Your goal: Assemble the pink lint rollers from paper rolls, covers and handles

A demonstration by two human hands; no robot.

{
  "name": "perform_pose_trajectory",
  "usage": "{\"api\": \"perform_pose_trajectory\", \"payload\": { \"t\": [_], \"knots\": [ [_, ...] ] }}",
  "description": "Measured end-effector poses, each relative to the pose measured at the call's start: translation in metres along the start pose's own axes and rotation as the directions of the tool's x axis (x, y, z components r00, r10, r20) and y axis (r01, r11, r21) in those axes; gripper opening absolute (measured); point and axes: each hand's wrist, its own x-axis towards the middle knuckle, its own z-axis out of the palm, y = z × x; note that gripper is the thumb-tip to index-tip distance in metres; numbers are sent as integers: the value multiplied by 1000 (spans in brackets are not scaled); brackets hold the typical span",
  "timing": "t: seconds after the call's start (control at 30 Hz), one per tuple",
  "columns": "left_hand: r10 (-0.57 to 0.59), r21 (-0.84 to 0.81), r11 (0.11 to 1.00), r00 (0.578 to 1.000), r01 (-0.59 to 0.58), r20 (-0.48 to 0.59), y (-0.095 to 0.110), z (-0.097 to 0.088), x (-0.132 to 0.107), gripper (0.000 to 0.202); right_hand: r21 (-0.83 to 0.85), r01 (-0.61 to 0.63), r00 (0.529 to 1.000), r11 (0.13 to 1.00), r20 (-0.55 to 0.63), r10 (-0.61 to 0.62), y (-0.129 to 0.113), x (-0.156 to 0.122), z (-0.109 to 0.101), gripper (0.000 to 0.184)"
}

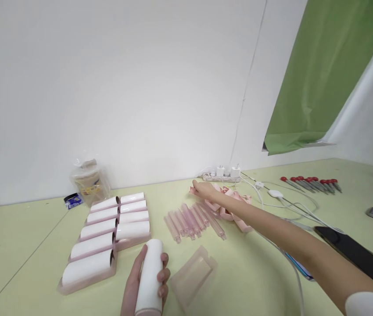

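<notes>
My left hand (pixel 132 283) is closed round a white lint roller roll (pixel 151 274), held upright close to the camera. Stretched far forward, my right hand (pixel 204 191) has its fingers bent over a pink plastic piece (pixel 192 190) at the back of the table. More pink plastic pieces (pixel 244 224) lie in a heap beside and under that wrist, partly hidden by the forearm. Nearer to me are several translucent pink tubes (pixel 189 219), side by side. A clear pinkish cover (pixel 193 278) lies just right of the held roll.
White rolls in pinkish covers (pixel 89 263) stand in two columns on the left. Behind them are a plastic bag (pixel 89 184) and a blue packet (pixel 73 201). A power strip (pixel 221 177), white cables, phones (pixel 354 250) and red-topped grey tools (pixel 311 182) occupy the right.
</notes>
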Motion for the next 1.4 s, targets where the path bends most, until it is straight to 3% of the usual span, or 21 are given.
{"api": "perform_pose_trajectory", "payload": {
  "t": [0.27, 0.37, 0.43, 0.53, 0.6, 0.67, 0.77, 0.83, 0.9, 1.0, 1.4],
  "knots": [
    [41, 12, 999, 997, -40, -60, -3, 1, 1, 22, 201, -8, 980, 980, -193, 47, 1, -12, -24, 24],
    [66, 69, 996, 991, -58, -113, -4, 5, -1, 24, 368, -6, 955, 930, -273, 114, -6, -33, -38, 34],
    [165, 176, 975, 970, -134, -177, -4, 10, 1, 18, 494, 40, 947, 868, -296, 125, -17, -58, -43, 42],
    [329, 301, 919, 917, -256, -225, -8, 21, 7, 17, 663, 140, 965, 736, -258, 49, -35, -107, -43, 36],
    [353, 303, 911, 908, -278, -227, -12, 30, 13, 19, 733, 185, 974, 654, -227, -21, -44, -137, -40, 31],
    [374, 284, 908, 903, -309, -211, -19, 39, 20, 19, 851, 199, 980, 486, -160, -122, -49, -161, -38, 31],
    [420, 245, 896, 887, -371, -194, -32, 47, 29, 19, 977, 106, 972, 182, -64, -226, -58, -179, -35, 24],
    [425, 219, 896, 887, -385, -182, -40, 50, 32, 21, 991, 97, 979, 92, -79, -187, -67, -182, -30, 25],
    [397, 206, 909, 901, -361, -173, -47, 50, 32, 23, 990, 119, 989, 82, -111, -97, -75, -182, -23, 28],
    [364, 235, 919, 910, -317, -197, -54, 51, 29, 31, 985, 97, 995, 146, -97, -12, -83, -179, -14, 28],
    [484, 503, 782, 867, -368, -119, -61, 51, 21, 42, 974, 91, 995, 206, -97, 19, -84, -184, -17, 24]
  ]
}}
